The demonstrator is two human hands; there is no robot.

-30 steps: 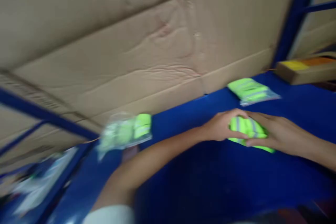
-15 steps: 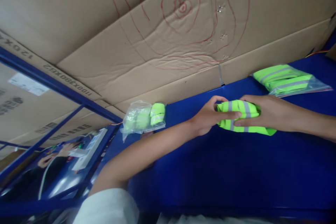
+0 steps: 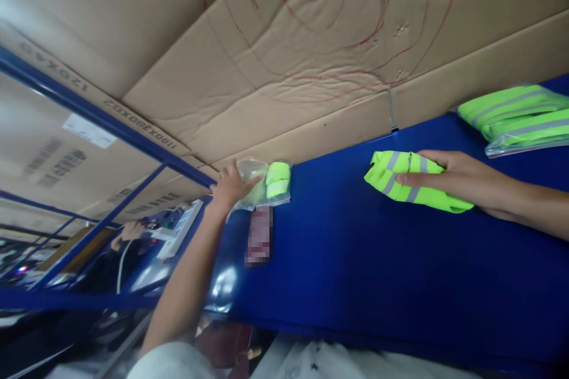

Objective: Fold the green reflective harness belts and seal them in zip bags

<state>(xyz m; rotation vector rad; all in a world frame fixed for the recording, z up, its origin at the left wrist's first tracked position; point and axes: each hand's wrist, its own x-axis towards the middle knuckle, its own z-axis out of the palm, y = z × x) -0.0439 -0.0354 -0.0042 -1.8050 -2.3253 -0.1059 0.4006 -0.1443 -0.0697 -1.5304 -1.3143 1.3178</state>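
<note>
Vest (image 3: 415, 183), folded, neon-yellow, grey-striped, gripped by right hand (image 3: 460, 179); left hand (image 3: 231, 188) grasps bag (image 3: 269, 185).

A cardboard sheet (image 3: 284, 71) stands along the far edge of the bench (image 3: 355, 260). At the far left corner lies a small bag (image 3: 269, 185), the left hand (image 3: 231, 186) on it. Just before it lies a flat strip (image 3: 258, 235). Right of centre, near the far edge, a folded vest (image 3: 395, 177) lies under the right hand (image 3: 462, 180) — beyond it, at the far right corner, a bagged stack (image 3: 515, 118).

Blue table (image 3: 355, 272) bears a folded vest (image 3: 400, 180), left bag (image 3: 269, 185) and right bag (image 3: 518, 117)
</note>
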